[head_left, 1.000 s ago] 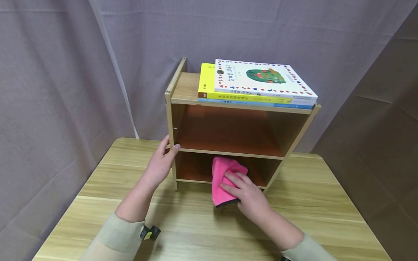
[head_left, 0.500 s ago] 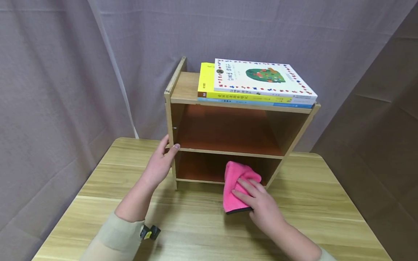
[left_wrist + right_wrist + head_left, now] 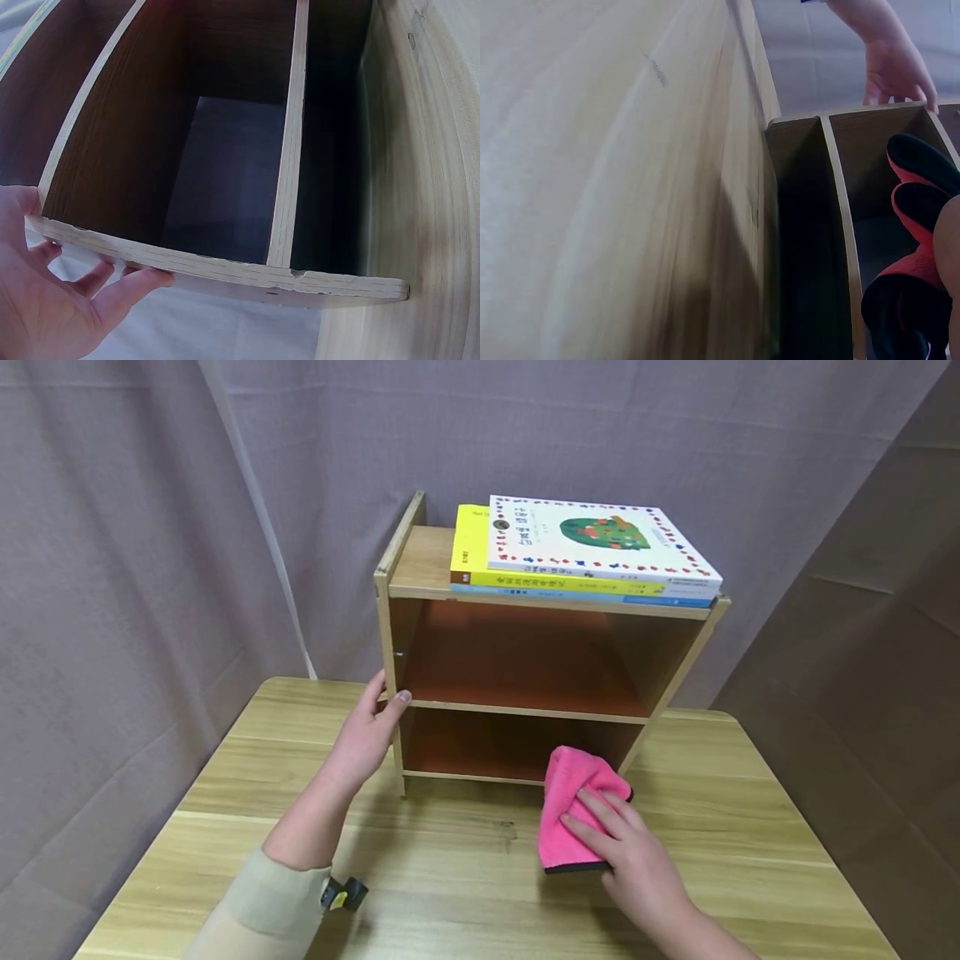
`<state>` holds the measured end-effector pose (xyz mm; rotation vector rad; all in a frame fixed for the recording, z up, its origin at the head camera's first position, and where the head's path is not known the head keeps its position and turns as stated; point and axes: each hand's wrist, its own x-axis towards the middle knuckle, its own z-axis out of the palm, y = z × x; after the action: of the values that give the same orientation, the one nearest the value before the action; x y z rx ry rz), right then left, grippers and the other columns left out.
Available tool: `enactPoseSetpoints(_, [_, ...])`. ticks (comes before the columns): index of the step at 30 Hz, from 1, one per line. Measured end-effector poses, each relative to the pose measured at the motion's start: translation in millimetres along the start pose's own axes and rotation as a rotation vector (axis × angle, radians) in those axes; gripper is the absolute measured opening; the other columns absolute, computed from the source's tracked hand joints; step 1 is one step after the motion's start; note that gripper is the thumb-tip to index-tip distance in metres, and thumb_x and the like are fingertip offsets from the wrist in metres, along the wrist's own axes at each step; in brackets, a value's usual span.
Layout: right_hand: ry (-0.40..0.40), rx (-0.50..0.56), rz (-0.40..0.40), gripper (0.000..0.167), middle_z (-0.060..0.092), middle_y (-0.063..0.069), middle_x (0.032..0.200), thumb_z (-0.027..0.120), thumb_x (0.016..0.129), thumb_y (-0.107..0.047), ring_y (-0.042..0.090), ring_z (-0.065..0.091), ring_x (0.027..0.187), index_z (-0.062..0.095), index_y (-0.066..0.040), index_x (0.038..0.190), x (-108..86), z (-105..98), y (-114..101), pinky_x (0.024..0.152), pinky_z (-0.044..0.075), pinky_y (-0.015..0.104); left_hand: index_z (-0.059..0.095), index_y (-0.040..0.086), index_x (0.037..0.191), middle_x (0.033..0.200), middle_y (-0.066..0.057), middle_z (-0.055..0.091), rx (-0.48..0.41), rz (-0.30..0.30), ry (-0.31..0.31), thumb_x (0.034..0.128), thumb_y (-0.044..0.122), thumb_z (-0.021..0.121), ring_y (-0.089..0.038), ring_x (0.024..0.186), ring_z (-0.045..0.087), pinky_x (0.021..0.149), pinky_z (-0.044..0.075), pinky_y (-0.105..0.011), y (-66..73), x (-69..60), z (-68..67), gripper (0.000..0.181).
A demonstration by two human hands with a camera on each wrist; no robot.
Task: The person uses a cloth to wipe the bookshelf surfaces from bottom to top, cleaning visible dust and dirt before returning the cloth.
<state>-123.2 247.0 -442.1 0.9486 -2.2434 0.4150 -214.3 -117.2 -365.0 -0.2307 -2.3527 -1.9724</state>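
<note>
A small wooden shelf (image 3: pixel 517 712) with reddish-brown boards stands on the table. My left hand (image 3: pixel 367 733) grips its left side panel, thumb on the front edge by the middle board and fingers round the outer face. In the left wrist view, those fingers (image 3: pixel 127 289) curl under the panel (image 3: pixel 217 268). A pink cloth (image 3: pixel 564 810) with black edging is in my right hand (image 3: pixel 637 864), fingers spread over it, at the right front of the bottom compartment. The right wrist view shows its bunched folds (image 3: pixel 919 266) before the shelf; my right thumb is mostly hidden.
On the shelf top lie stacked books: a white one (image 3: pixel 600 537) uppermost, a yellow one (image 3: pixel 468 547) and a blue one (image 3: pixel 540 592) below. A small dark mark (image 3: pixel 507 831) shows on the wooden table (image 3: pixel 435 893). Grey curtains (image 3: pixel 315 460) hang behind.
My right hand has moved right and toward me with the pink cloth, along the front of the bottom board. My left hand keeps its place on the shelf side.
</note>
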Motion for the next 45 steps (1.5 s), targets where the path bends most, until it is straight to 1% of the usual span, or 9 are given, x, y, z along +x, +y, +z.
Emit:
enactPoseSetpoints(9, [0.059, 0.004, 0.029, 0.082, 0.060, 0.014, 0.133, 0.048, 0.045, 0.017, 0.042, 0.051, 0.115, 0.074, -0.014, 0.117, -16.5, -9, 4, 0.113, 0.020, 0.014, 0.034, 0.035, 0.152, 0.146, -0.006, 0.041, 0.002, 0.014, 0.004, 0.1022, 0.043, 0.052, -0.029, 0.127, 0.048, 0.094, 0.049, -0.054, -2.8, 0.9, -0.8, 0.054])
enactPoseSetpoints(12, [0.069, 0.001, 0.061, 0.081, 0.060, 0.013, 0.134, 0.048, 0.047, 0.017, 0.041, 0.050, 0.117, 0.073, -0.013, 0.118, -20.4, -14, 6, 0.114, 0.020, 0.016, 0.034, 0.034, 0.152, 0.146, -0.006, 0.042, -0.006, 0.018, 0.007, 0.1019, 0.043, 0.052, -0.029, 0.126, 0.049, 0.094, 0.049, -0.055, -3.5, 1.1, -0.8, 0.054])
enactPoseSetpoints(18, [0.093, -0.009, 0.133, 0.072, 0.059, 0.013, 0.136, 0.050, 0.055, 0.015, 0.037, 0.047, 0.121, 0.073, -0.013, 0.117, -24.9, -23, 8, 0.114, 0.022, 0.019, 0.035, 0.035, 0.152, 0.145, -0.004, 0.042, -0.004, 0.016, 0.011, 0.1015, 0.044, 0.052, -0.028, 0.125, 0.049, 0.092, 0.050, -0.055, -4.6, 2.2, -1.2, 0.054])
enactPoseSetpoints(22, [0.125, -0.029, 0.169, 0.073, 0.057, 0.016, 0.137, 0.050, 0.055, 0.015, 0.040, 0.046, 0.121, 0.073, -0.014, 0.118, -27.2, -27, 11, 0.114, 0.022, 0.018, 0.033, 0.033, 0.153, 0.147, -0.006, 0.041, -0.004, 0.007, 0.001, 0.1026, 0.041, 0.051, -0.029, 0.127, 0.048, 0.094, 0.049, -0.055, -3.8, 2.4, -1.4, 0.055])
enactPoseSetpoints(26, [0.184, -0.045, 0.215, 0.073, 0.056, 0.016, 0.138, 0.051, 0.053, 0.015, 0.043, 0.047, 0.121, 0.073, -0.014, 0.117, -28.4, -30, 14, 0.113, 0.022, 0.017, 0.033, 0.032, 0.153, 0.147, -0.006, 0.042, -0.005, 0.008, -0.002, 0.1027, 0.041, 0.051, -0.030, 0.127, 0.048, 0.094, 0.048, -0.055, -3.3, 1.7, -1.0, 0.054])
enactPoseSetpoints(30, [0.240, -0.070, 0.270, 0.066, 0.056, 0.018, 0.138, 0.056, 0.059, 0.017, 0.047, 0.048, 0.118, 0.074, -0.013, 0.114, -27.3, -32, 18, 0.113, 0.023, 0.017, 0.035, 0.034, 0.152, 0.145, -0.005, 0.043, 0.007, 0.018, 0.011, 0.1015, 0.044, 0.052, -0.028, 0.126, 0.049, 0.092, 0.050, -0.053, -3.5, 1.4, -0.7, 0.054])
enactPoseSetpoints(33, [0.261, -0.080, 0.311, 0.061, 0.054, 0.019, 0.140, 0.060, 0.063, 0.017, 0.051, 0.048, 0.117, 0.074, -0.011, 0.115, -24.7, -32, 20, 0.112, 0.022, 0.017, 0.035, 0.035, 0.151, 0.143, -0.004, 0.043, 0.019, 0.015, 0.020, 0.1011, 0.045, 0.052, -0.027, 0.125, 0.049, 0.091, 0.051, -0.051, -3.2, 1.6, -0.9, 0.054])
enactPoseSetpoints(40, [0.328, -0.084, 0.355, 0.067, 0.053, 0.016, 0.143, 0.063, 0.058, 0.022, 0.052, 0.047, 0.119, 0.073, -0.008, 0.117, -14.1, -29, 23, 0.111, 0.025, 0.019, 0.035, 0.032, 0.152, 0.143, -0.007, 0.044, 0.019, 0.024, 0.010, 0.1023, 0.043, 0.051, -0.029, 0.125, 0.049, 0.091, 0.050, -0.050, -3.5, 2.1, -1.2, 0.053])
enactPoseSetpoints(45, [0.342, -0.080, 0.410, 0.063, 0.051, 0.015, 0.145, 0.065, 0.061, 0.018, 0.053, 0.046, 0.119, 0.072, -0.007, 0.118, -8.7, -26, 26, 0.111, 0.029, 0.022, 0.036, 0.033, 0.151, 0.143, -0.007, 0.044, 0.019, 0.019, 0.010, 0.1022, 0.043, 0.051, -0.029, 0.126, 0.049, 0.090, 0.050, -0.050, -3.6, 1.8, -0.9, 0.053])
